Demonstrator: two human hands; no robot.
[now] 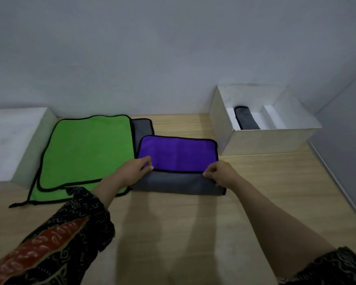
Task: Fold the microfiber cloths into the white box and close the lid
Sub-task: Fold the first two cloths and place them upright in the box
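A purple cloth [177, 154] with a grey back and black edging lies half folded on the wooden table [193, 223], its grey side showing along the near edge. My left hand [135, 167] pinches the cloth's folded edge at its left corner. My right hand [220, 173] pinches the same edge at the right corner. A green cloth [86, 153] lies spread out flat to the left, over another green one. The white box [269, 140] stands open at the back right, holding a rolled grey cloth [246, 118].
A white lid or block [14, 140] sits at the far left against the wall. Another grey cloth [142, 127] peeks out behind the purple one. A grey wall runs along the table's right edge.
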